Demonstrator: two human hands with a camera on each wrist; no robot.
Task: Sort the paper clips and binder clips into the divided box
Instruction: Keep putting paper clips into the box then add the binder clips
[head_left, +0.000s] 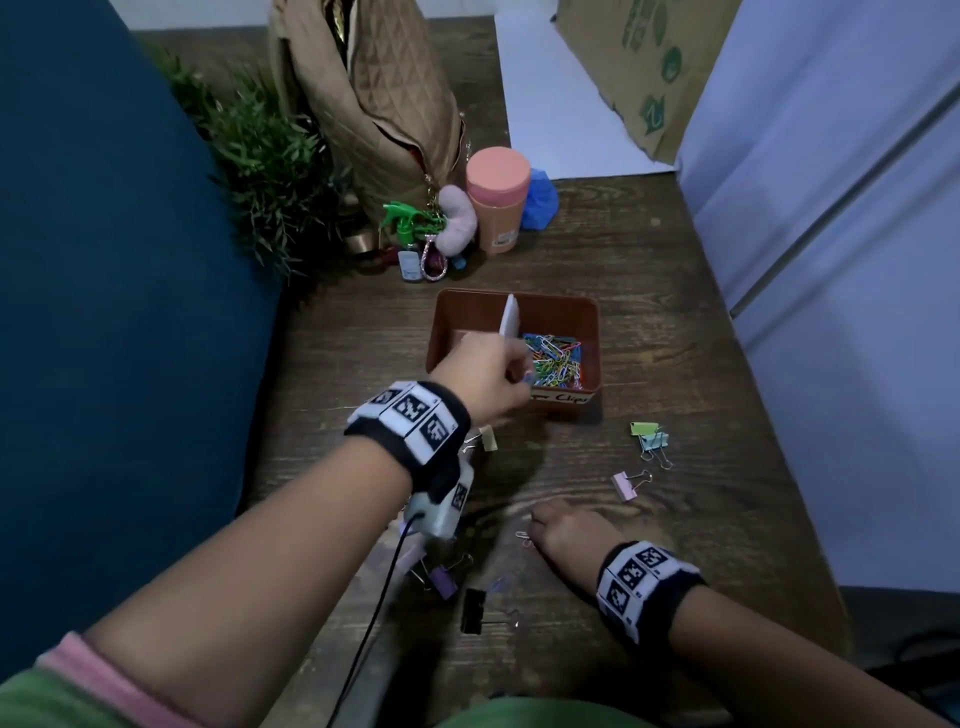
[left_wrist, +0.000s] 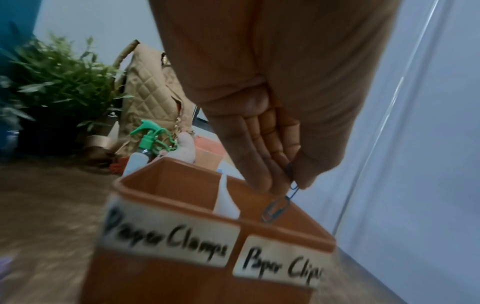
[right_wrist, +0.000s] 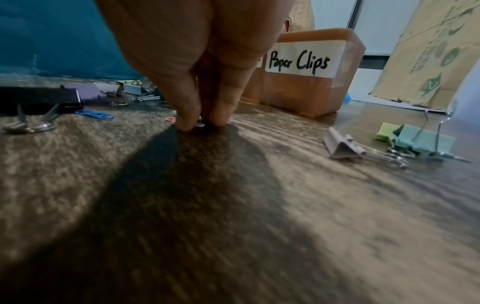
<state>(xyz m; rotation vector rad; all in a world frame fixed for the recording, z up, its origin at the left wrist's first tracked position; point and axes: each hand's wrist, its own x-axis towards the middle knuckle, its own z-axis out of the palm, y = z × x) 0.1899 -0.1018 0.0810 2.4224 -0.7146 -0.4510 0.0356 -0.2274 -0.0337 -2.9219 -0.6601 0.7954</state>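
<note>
A brown divided box (head_left: 589, 332) stands mid-table, with a white divider (head_left: 509, 317) and coloured paper clips (head_left: 556, 358) in its right compartment. Its labels read "Paper Clamps" (left_wrist: 168, 240) and "Paper Clips" (left_wrist: 280, 265). My left hand (left_wrist: 291, 185) hovers over the box's front rim and pinches a blue paper clip with a second clip (left_wrist: 276, 208) dangling from it. My right hand (right_wrist: 201, 123) is down on the table, its fingertips pinching a small paper clip (right_wrist: 199, 124). Binder clips lie loose: green and teal (head_left: 649, 436), pink (head_left: 626, 483), purple (head_left: 444, 579) and black (head_left: 472, 610).
Behind the box stand a plant (head_left: 270, 166), a quilted tan bag (head_left: 374, 104), a green spray bottle (head_left: 408, 223) and a pink-lidded cup (head_left: 497, 197). A blue panel (head_left: 104, 312) borders the table on the left, a pale wall (head_left: 857, 260) on the right. A blue paper clip (right_wrist: 94, 114) lies near the black binder clip.
</note>
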